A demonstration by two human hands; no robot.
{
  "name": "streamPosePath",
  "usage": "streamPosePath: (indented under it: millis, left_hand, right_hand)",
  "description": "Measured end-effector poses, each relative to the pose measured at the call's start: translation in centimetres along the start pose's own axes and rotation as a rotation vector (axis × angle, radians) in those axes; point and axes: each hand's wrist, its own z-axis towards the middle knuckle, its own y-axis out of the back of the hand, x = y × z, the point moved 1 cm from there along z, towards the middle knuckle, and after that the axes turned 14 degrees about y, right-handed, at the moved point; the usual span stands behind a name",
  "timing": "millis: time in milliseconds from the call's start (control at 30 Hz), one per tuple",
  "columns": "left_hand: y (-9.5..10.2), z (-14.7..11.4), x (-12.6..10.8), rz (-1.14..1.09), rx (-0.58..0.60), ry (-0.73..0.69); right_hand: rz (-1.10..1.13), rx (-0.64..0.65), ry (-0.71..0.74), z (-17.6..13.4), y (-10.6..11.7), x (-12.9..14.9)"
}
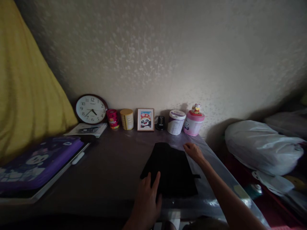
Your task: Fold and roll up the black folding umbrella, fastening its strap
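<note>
A flat black piece of cloth (171, 172) lies on the table, with a short strap (197, 176) sticking out from its right side. My left hand (147, 196) is at its lower left edge, fingers spread and fingertips over the cloth. By the upper right corner of the cloth is my right hand (193, 151), its fingers curled together. Whether those fingers pinch the cloth's edge or anything else cannot be made out.
Along the wall stand a clock (91, 109), a red can (112, 118), a yellow-lidded can (127, 119), a framed panda picture (145, 119), a small black object (160, 123), a white tub (176, 123) and a pink tub (193, 124). A purple case (45, 163) lies left.
</note>
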Motion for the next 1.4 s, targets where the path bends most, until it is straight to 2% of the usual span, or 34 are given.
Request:
streamPosePath:
  millis: [200,400,600,767,900,1167,1400]
  left_hand:
    - [0.2,0.0,-0.1,-0.011,-0.012,-0.007]
    - [0.3,-0.1,-0.2,-0.013,-0.022,-0.012]
    - [0.1,-0.1,-0.1,-0.007,-0.031,-0.015]
    - [0.1,-0.1,-0.2,-0.003,-0.025,0.003]
    - [0.1,-0.1,-0.1,-0.018,-0.018,0.009]
    - [0.5,0.0,-0.1,-0.041,-0.003,0.01]
    - [0.2,0.0,0.0,-0.102,-0.03,0.013]
  right_hand:
    - [0.219,0.113,-0.165,-1.4,-0.2,-0.9]
    - [0.504,0.16,-0.34,-1.9,-0.3,0.9]
    - [0.624,0.17,-0.413,-2.3,0.4,2.5]
    - [0.725,0.242,-0.352,-2.8,1.2,3.6]
    - [0.839,0.191,-0.303,-2.8,1.3,4.9]
    - [1.027,0.078,-0.164,-1.7,-0.7,7.1]
    - [1.084,0.063,-0.193,-0.5,-2.0,9.0]
